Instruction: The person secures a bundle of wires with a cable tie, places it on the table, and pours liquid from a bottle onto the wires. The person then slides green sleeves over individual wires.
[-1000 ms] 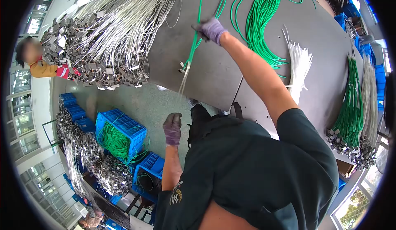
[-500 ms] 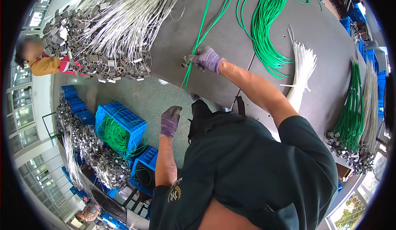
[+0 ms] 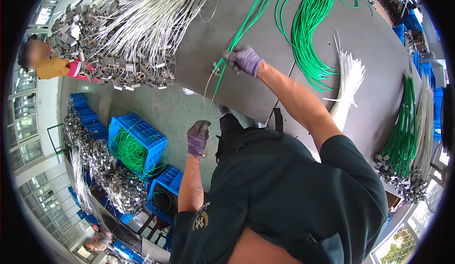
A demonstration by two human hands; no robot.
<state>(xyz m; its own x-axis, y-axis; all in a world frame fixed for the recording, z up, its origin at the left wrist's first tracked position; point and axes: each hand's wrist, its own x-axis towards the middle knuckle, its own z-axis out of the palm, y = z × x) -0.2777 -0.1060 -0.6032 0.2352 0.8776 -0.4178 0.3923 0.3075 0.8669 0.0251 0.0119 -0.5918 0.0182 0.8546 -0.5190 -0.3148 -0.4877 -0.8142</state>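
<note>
My right hand (image 3: 244, 60), in a grey and purple glove, is closed around a few long green wires (image 3: 241, 31) at the table's near edge. Their green ends hang down past the edge, beside a small metal piece (image 3: 215, 70) and a pale curved strand (image 3: 207, 85). Lower down, over the floor, my left hand (image 3: 198, 138) is gloved too, with its fingers pinched together. A thin wire (image 3: 209, 107) runs from the green ends down to those fingers; its lower end is hidden in them.
The grey table (image 3: 256, 86) also bears a green wire bundle (image 3: 308, 32), white ties (image 3: 349, 81) and a heap of pale cables with metal connectors (image 3: 128, 70). Blue crates (image 3: 154, 143) stand on the floor at left. Another person (image 3: 57, 67) is beside the heap.
My right hand has shifted slightly up and right along the green wires. A pale strand now bows out to their left. My left hand has barely moved.
</note>
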